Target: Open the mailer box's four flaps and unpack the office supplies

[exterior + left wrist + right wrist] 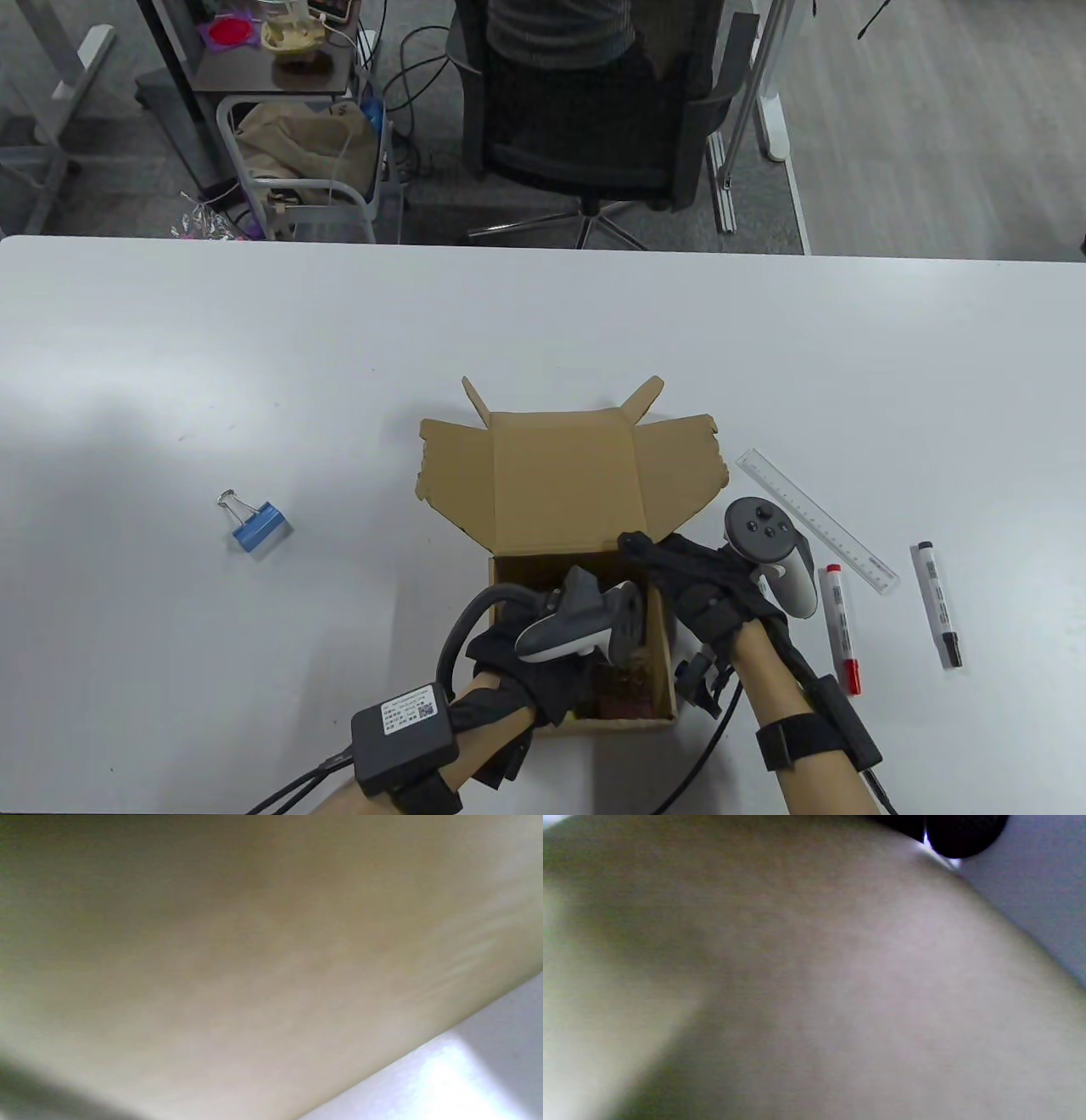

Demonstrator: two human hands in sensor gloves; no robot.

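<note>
The brown mailer box (560, 484) stands open near the table's front edge, its lid and side flaps folded back. My left hand (517, 658) reaches down into the box; the tracker hides its fingers. My right hand (670, 569) lies along the box's right wall, fingers stretched toward the far right corner. Something dark reddish (624, 689) sits inside the box. On the table lie a blue binder clip (259, 526), a clear ruler (814, 522), a red marker (840, 628) and a black marker (936, 603). Both wrist views show only blurred cardboard (254, 963), with a dark fingertip (963, 836) at the top of the right one.
The white table (254, 356) stretches wide to the left and behind the box. Beyond its far edge stand an office chair (594, 119) with a person seated and a cart (297, 170). The markers and ruler lie close to my right forearm.
</note>
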